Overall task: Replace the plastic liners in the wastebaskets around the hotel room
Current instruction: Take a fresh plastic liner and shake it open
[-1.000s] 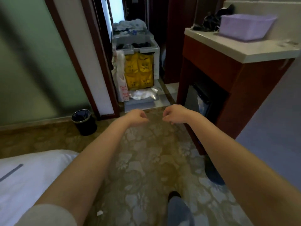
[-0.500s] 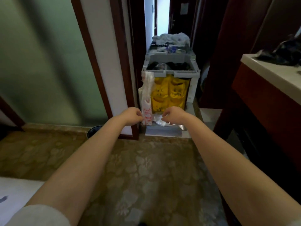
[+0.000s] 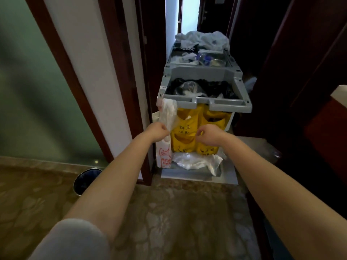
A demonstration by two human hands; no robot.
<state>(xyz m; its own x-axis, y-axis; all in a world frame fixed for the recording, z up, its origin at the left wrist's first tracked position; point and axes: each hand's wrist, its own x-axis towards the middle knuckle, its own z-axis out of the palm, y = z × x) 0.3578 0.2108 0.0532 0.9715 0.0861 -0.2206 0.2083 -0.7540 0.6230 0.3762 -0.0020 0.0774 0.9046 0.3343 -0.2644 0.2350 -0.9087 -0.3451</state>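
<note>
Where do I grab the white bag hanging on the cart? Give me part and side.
Take the white bag at its gathered neck, just below the cart's grey rim, coming from the front-left with the left hand. It hangs down that corner, bunched narrow on top, so lifting should probably free it.

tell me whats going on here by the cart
A person stands facing a grey housekeeping cart parked in the doorway. Their left hand pinches the white plastic bag hanging off the cart's near left corner. The right hand is curled in front of the yellow pockets; whether it holds anything is unclear. A black wastebasket stands on the floor to the left, untouched.
</note>
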